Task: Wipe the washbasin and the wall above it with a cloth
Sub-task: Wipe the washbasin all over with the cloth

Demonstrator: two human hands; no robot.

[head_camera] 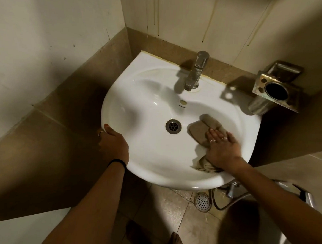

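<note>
At the bottom of the frame a bare foot (176,242) is seen on glossy brown floor tiles (163,210), beside a round perforated metal floor drain (202,201) under the basin's front edge. Above it, the smooth, glazed white washbasin (147,158) fills the centre of the frame, its rounded rim jutting out from the corner. The left hand (113,143) is curled over the rim at the basin's left front edge, thumb on top, the other fingers hidden beneath. At the lower right of the bowl the right hand (222,148) is laid flat, fingers (214,136) straight, pressing a crumpled, soft beige cloth (200,132) against the porcelain; the cloth is bunched out beyond the fingertips and under the wrist. Bare bowl is left open to the left, around the ringed metal drain (173,126). Farther back, a dull chrome tap (196,71) stands on the rear ledge. At upper right a tarnished metal holder (276,88) is fixed to the wall (188,18), whose pale tiles are streaked with brownish drip marks.
</note>
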